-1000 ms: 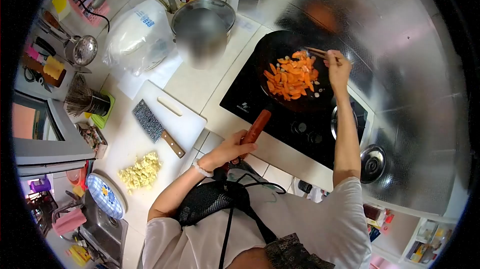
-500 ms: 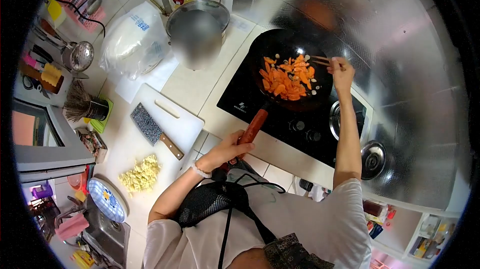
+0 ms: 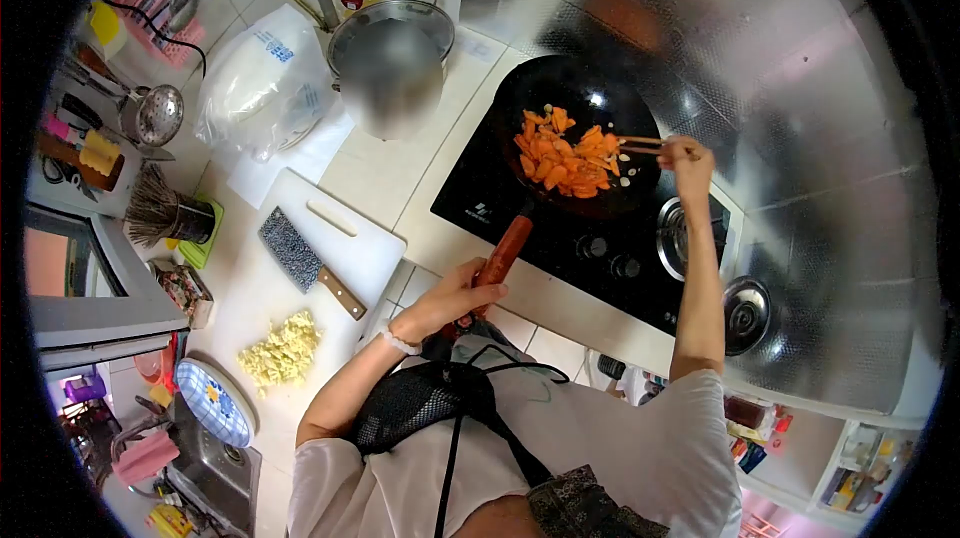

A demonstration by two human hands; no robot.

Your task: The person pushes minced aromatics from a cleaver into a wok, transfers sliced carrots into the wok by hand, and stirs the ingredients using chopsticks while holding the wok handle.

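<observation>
A black wok (image 3: 520, 88) sits on the black gas stove (image 3: 470, 178), its reddish wooden handle pointing toward me. My left hand (image 3: 455, 296) is closed around that handle (image 3: 507, 248). Orange carrot slices (image 3: 565, 160) lie heaped in the wok, with a few pale slices, perhaps garlic, among them. My right hand (image 3: 688, 163) is over the wok's right rim, pinching a pair of wooden chopsticks (image 3: 643, 143). The chopstick tips reach the right side of the carrot heap.
Left of me, a cleaver (image 3: 290, 248) and chopped pale yellow pieces (image 3: 280, 350) lie on a white cutting board (image 3: 375, 228). Behind stand a lidded pot (image 3: 440, 28) and a plastic-bagged item (image 3: 260, 88). A blue-patterned plate (image 3: 215, 403) leans by the sink (image 3: 240, 478).
My right hand has moved slightly down and right with the chopsticks. The carrots are more bunched toward the lower left of the wok. My left hand keeps its hold on the handle.
</observation>
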